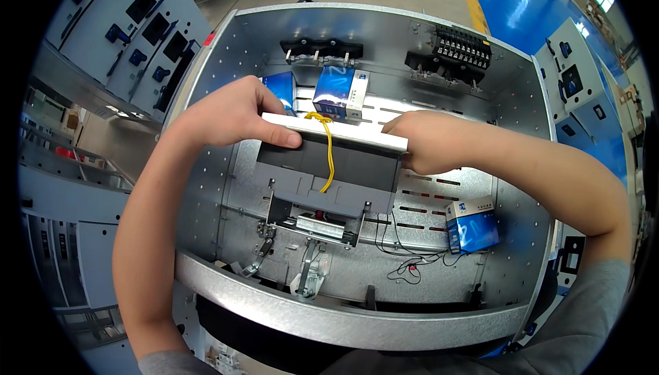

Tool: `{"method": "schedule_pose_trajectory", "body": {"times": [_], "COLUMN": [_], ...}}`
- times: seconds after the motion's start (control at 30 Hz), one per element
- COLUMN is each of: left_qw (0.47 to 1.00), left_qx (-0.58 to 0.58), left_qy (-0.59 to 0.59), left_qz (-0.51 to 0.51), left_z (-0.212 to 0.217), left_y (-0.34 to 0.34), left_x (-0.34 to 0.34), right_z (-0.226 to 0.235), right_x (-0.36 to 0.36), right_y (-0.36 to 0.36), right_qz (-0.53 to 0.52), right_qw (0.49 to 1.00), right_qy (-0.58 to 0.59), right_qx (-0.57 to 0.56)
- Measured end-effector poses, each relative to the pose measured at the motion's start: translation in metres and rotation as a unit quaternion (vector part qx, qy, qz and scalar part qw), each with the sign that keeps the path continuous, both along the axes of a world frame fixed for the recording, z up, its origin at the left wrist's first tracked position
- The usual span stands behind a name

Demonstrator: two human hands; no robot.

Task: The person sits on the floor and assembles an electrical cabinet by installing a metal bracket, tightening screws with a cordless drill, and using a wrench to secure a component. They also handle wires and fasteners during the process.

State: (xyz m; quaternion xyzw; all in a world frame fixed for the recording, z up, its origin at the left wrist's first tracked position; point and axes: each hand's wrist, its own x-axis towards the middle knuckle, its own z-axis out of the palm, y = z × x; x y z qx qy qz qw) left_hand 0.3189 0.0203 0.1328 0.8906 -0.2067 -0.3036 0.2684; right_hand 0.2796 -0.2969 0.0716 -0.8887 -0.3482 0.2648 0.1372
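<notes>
Both my hands hold a grey box-shaped device (pixel 329 169) with a white top edge (pixel 343 133), inside an open galvanised metal cabinet (pixel 508 94). My left hand (pixel 237 111) grips its upper left corner, thumb laid along the white edge. My right hand (pixel 419 143) clasps the upper right corner. A yellow wire (pixel 328 155) is tied at the white edge and hangs down the grey face. Below the device sits a metal bracket mechanism (pixel 312 227).
Two blue-and-white cartons (pixel 340 90) stand behind the device, another (pixel 471 225) lies at the right. Black terminal blocks (pixel 461 49) and a black busbar holder (pixel 321 49) are fixed at the back. Thin black wires (pixel 405 258) trail across the perforated back plate. Grey switchgear panels (pixel 130 25) stand at left.
</notes>
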Motion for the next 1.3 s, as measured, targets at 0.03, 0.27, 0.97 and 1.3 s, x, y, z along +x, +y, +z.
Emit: {"method": "schedule_pose_trajectory", "body": {"times": [0.03, 0.27, 0.97, 1.3], "left_qw": [1.0, 1.0, 0.997, 0.994], "left_qx": [0.001, -0.022, -0.063, -0.064], "left_qy": [-0.002, -0.013, 0.033, 0.086], "left_qz": [0.002, 0.003, 0.005, 0.012], "left_z": [0.0, -0.002, -0.009, -0.005], "left_y": [0.001, 0.005, 0.004, -0.017], "left_x": [-0.001, -0.004, 0.0, -0.016], "right_z": [0.0, 0.008, -0.001, 0.009], "right_x": [-0.002, -0.009, 0.021, 0.019], "right_y": [0.001, 0.0, -0.018, -0.01], "right_qz": [0.001, 0.017, -0.017, 0.027], "right_qw": [1.0, 0.999, 0.999, 0.997], "right_qy": [-0.007, -0.006, 0.023, -0.01], "right_qx": [0.008, 0.033, -0.022, -0.076]}}
